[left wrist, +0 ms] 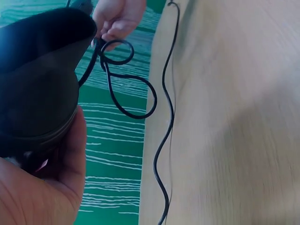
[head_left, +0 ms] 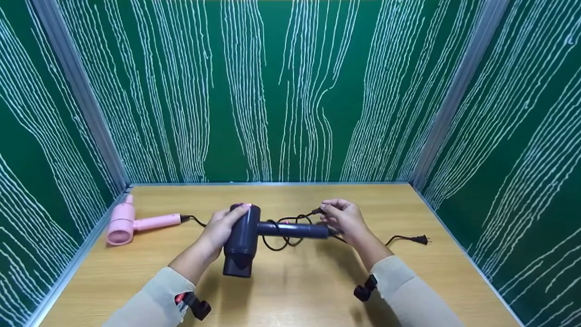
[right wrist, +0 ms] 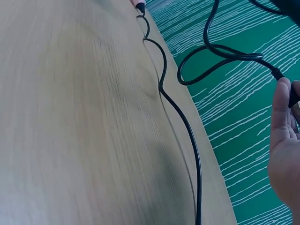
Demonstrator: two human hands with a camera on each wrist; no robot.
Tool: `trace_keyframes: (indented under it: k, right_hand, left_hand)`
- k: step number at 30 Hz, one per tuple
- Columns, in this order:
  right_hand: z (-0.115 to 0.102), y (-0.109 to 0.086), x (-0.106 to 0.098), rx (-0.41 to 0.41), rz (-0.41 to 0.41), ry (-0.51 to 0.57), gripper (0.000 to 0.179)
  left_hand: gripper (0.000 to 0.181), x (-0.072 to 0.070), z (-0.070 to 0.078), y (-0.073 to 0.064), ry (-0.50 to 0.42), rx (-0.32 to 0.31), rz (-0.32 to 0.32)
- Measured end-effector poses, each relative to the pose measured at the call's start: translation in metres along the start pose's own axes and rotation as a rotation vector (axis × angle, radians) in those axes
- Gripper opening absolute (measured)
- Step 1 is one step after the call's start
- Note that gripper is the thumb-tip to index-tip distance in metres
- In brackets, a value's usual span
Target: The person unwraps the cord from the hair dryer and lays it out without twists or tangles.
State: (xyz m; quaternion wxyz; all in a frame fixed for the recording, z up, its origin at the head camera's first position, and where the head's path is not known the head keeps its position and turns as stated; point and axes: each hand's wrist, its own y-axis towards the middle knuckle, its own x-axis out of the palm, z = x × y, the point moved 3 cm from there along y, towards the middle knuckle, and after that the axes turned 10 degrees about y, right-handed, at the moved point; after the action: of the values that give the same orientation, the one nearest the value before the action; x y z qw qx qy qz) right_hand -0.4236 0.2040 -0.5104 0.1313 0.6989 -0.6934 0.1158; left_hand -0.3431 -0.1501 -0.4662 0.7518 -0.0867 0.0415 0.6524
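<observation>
My left hand (head_left: 220, 232) grips the barrel of a dark blue hair dryer (head_left: 244, 234), held over the table with its nozzle pointing toward me and its handle to the right. In the left wrist view the dark nozzle (left wrist: 44, 56) fills the upper left, and the thumb and palm wrap its body. My right hand (head_left: 348, 223) pinches the black plug (right wrist: 294, 96) of the dryer's cord between thumb and fingers. Loops of that black cord (right wrist: 255, 56) hang around the handle; the fingers partly hide the plug.
A pink hair dryer (head_left: 121, 222) lies at the table's left edge. Its cord (left wrist: 165, 117) runs along the wooden table (head_left: 290, 290) behind the held dryer, ending in a plug (head_left: 420, 239) at the right. Green panels (head_left: 308, 91) with white wavy lines enclose the back and sides.
</observation>
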Motion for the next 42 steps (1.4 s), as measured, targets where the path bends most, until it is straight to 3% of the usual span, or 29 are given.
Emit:
trace_keyframes:
  k: [6, 13, 27, 42]
  right_hand:
    - [-0.011, 0.011, -0.001, -0.021, -0.042, -0.076, 0.019]
    - [-0.029, 0.020, 0.000, -0.058, -0.037, -0.100, 0.015]
    - [-0.076, 0.003, 0.020, -0.207, -0.063, -0.070, 0.015]
    - [-0.086, -0.012, 0.038, -0.274, -0.088, 0.074, 0.009]
  left_hand:
    - [0.060, 0.008, 0.000, -0.002, 0.087, 0.005, -0.058]
    - [0.060, 0.013, -0.004, -0.001, 0.133, 0.001, -0.052]
    - [0.056, 0.004, -0.014, 0.005, 0.198, -0.009, 0.109]
    - [0.067, -0.017, -0.021, 0.012, 0.205, -0.043, 0.282]
